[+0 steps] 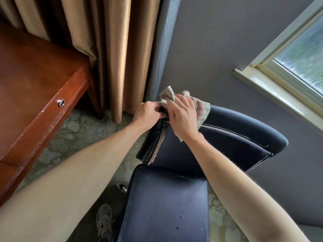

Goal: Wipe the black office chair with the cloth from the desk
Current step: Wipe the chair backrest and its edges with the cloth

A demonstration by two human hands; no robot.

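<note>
The black office chair (pixel 167 203) stands below me, its seat near the bottom centre and its curved backrest (pixel 241 135) reaching right. A pale checked cloth (pixel 201 110) lies bunched over the backrest's top left corner. My right hand (pixel 183 117) presses flat on the cloth there, fingers spread over it. My left hand (pixel 148 114) pinches a corner of the cloth and grips the worn left edge of the backrest beside it. The two hands touch each other.
A reddish wooden desk (pixel 35 95) with a round drawer knob (pixel 61 103) fills the left. Brown curtains (pixel 108 49) hang behind it. A grey wall and a window sill (pixel 272 91) lie to the right. A shoe (pixel 104 222) stands on the patterned carpet.
</note>
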